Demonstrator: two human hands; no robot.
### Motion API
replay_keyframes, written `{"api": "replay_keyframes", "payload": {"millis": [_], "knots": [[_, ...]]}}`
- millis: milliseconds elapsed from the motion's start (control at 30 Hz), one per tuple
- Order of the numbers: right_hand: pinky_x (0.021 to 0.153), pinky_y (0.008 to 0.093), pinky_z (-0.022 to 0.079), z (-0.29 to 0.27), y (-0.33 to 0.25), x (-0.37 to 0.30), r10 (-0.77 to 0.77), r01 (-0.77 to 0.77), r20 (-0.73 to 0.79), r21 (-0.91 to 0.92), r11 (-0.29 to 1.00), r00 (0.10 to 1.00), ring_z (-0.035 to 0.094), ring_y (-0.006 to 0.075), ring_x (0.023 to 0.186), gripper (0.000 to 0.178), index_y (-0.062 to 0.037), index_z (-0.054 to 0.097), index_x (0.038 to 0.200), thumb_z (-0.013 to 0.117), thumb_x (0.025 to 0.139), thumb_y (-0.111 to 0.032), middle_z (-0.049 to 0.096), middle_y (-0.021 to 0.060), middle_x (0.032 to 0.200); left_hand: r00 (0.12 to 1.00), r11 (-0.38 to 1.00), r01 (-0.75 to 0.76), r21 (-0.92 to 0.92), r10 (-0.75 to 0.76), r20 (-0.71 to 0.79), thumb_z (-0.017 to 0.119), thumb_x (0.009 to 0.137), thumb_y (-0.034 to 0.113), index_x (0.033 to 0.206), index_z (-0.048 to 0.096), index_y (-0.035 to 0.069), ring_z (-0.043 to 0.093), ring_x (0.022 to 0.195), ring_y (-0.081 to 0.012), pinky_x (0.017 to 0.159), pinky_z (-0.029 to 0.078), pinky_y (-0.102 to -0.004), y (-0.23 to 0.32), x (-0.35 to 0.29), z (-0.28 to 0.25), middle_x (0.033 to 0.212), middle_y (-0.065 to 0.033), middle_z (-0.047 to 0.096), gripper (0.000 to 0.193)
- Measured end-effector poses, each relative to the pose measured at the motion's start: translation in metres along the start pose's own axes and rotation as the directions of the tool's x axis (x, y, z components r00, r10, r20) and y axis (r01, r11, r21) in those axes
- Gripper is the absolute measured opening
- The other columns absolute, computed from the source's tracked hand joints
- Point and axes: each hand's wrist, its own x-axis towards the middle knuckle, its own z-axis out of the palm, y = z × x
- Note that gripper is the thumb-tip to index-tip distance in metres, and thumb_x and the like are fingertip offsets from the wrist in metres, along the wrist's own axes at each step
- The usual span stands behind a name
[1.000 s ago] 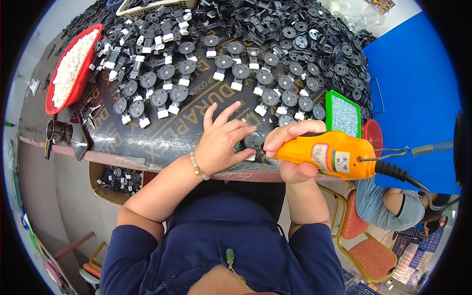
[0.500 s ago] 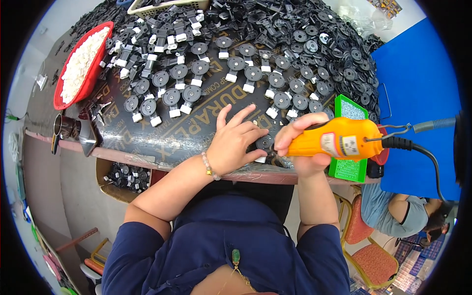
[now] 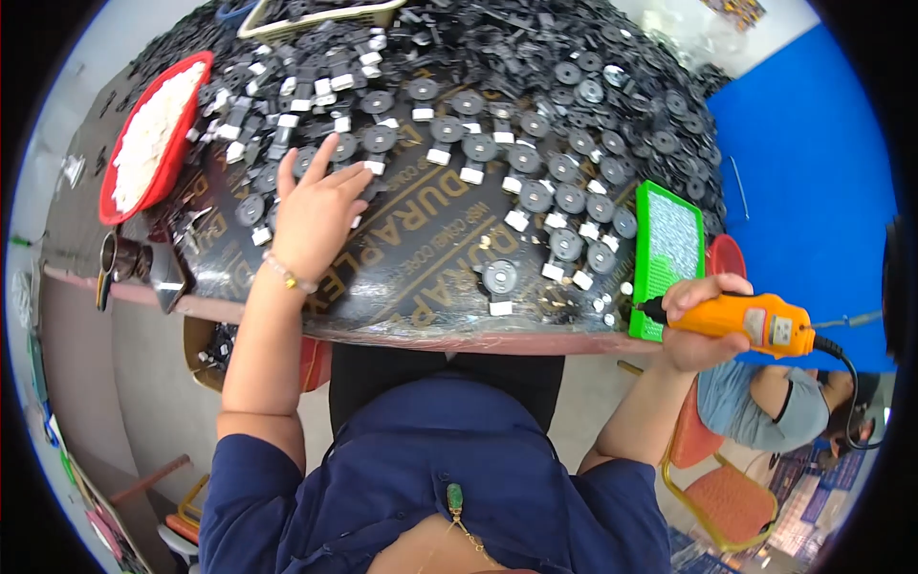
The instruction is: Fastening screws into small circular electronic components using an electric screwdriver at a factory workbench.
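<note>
Screwdriver [image 3: 751,323], orange and corded: 1, held in the right hand [image 3: 687,346], fingers and thumb wrapped around its body. Its dark tip is at the lower left part of the green tray [image 3: 656,287]; whether they touch I cannot tell. Trays: 1, with small silvery pieces heaped in its far section and a perforated near section.

Lone disc part [image 3: 500,277] with a white foot: 1, flat on the table [image 3: 382,306] close to the near edge, between the 2 hands and apart from both. Left of the tray lies a right-hand group [image 3: 570,198] of similar parts, at least 6 in its nearest rows. Another group surrounds the left hand [image 3: 318,225], which covers some, so no full count. That hand has its fingers spread and nothing visibly gripped; I cannot tell whether the fingertips touch a part.

Around them: 1 red basket [image 3: 187,142] of white pieces at far left, 1 cream basket [image 3: 316,22] at the far side, 1 red bowl [image 3: 729,254] just beside the tray, 1 blue panel [image 3: 808,182] at right, and uncountable black parts [image 3: 660,110] heaped behind. The left forearm [image 3: 263,373] partly blocks 1 cardboard box [image 3: 199,344] below the table. Other people: 1 person [image 3: 751,407], beyond the right arm.
</note>
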Motion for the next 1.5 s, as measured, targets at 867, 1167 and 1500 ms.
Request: {"api": "replay_keyframes", "payload": {"millis": [867,1167,1500], "knots": [[0.055,0.0279,0.051,-0.054,0.023,-0.006,-0.015,-0.051,-0.281,-0.225,0.973,0.960,0.059,0.0161,0.057,0.075,-0.0012,0.052,0.119,0.065,0.090,-0.069,0.064,0.0108,0.074,0.982,0.869,-0.176,-0.463,0.125,-0.139,0.083,0.080,0.031,0.124,0.070,0.007,0.051,0.137,-0.0334,0.114,0.028,-0.0507,0.142,-0.025,0.018,0.128,-0.0089,0.066,0.052],[0.056,0.0280,0.052,-0.055,0.026,-0.004,-0.034,-0.027,-0.270,-0.219,0.975,0.962,0.060,0.0158,0.058,0.072,-0.0015,0.054,0.117,0.066,0.090,-0.068,0.065,0.0107,0.075,0.993,0.859,-0.110,-0.499,0.075,-0.091,0.084,0.077,0.037,0.133,0.064,0.009,0.049,0.138,-0.0331,0.116,0.026,-0.0528,0.139,-0.022,0.018,0.130,-0.0086,0.064,0.066],[0.056,0.0271,0.051,-0.055,0.025,-0.005,-0.028,-0.031,-0.291,-0.196,0.980,0.956,0.060,0.0155,0.058,0.073,0.0000,0.052,0.117,0.069,0.089,-0.065,0.065,0.0110,0.074,0.997,0.834,-0.083,-0.546,0.065,-0.052,0.082,0.080,0.034,0.133,0.064,0.010,0.048,0.139,-0.0327,0.118,0.023,-0.0523,0.135,-0.024,0.022,0.131,-0.0067,0.063,0.062]]}}
